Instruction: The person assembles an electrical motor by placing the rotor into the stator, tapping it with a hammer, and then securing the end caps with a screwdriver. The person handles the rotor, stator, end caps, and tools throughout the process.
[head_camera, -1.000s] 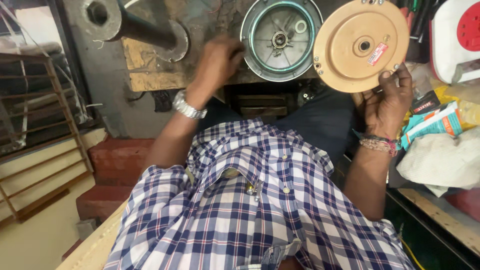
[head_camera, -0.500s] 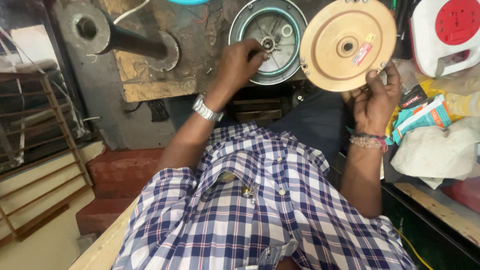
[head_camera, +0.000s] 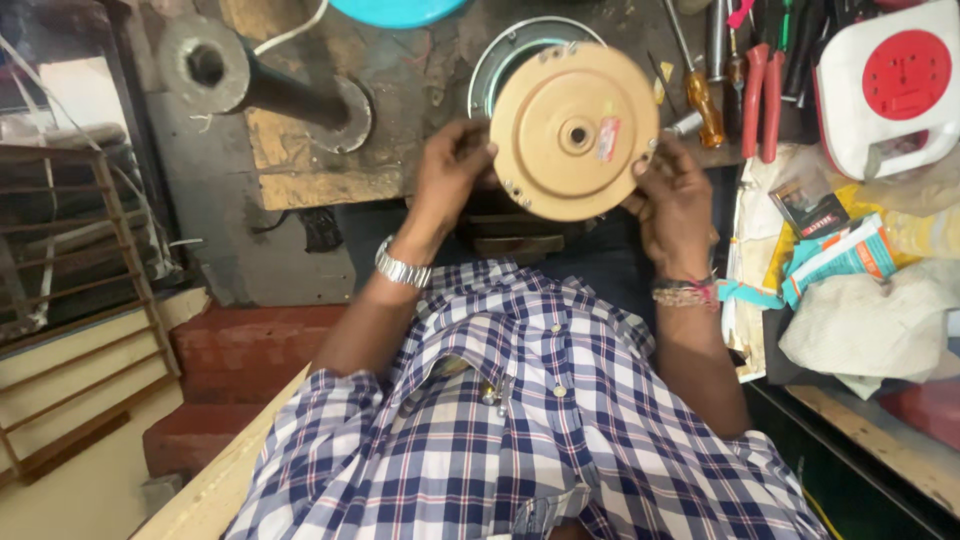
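Hands on the tan disc now, both of them. Half a second ago only the right hand (head_camera: 672, 200) carried that tan round cover (head_camera: 573, 132), off to the right of the grey-green motor housing (head_camera: 510, 45), while the left hand (head_camera: 452, 170) was busy inside the housing itself. Now the cover sits directly in front of the housing, hiding nearly all of it; only a sliver of the housing's pale rim peeks out above and to the left of the cover.

Left fingers curl around the cover's left edge, right fingers wrap its right edge, thumb on the face, so both hands are closed on the same piece. A small red-and-white sticker shows just right of the cover's centre hole, and little screw heads dot its rim.

Judging by this, the cover has been swung across and lined up with the housing; whether it is seated against it or just held before it, I cannot tell from this angle.

Right of the cover lie an orange-handled screwdriver (head_camera: 703, 100) and red-handled pliers (head_camera: 760, 85), near but untouched. Further right sits a white and red reel box (head_camera: 890, 85). Left of the cover, a dark metal pipe stand (head_camera: 255, 85) rises from the worn workbench (head_camera: 420, 80).
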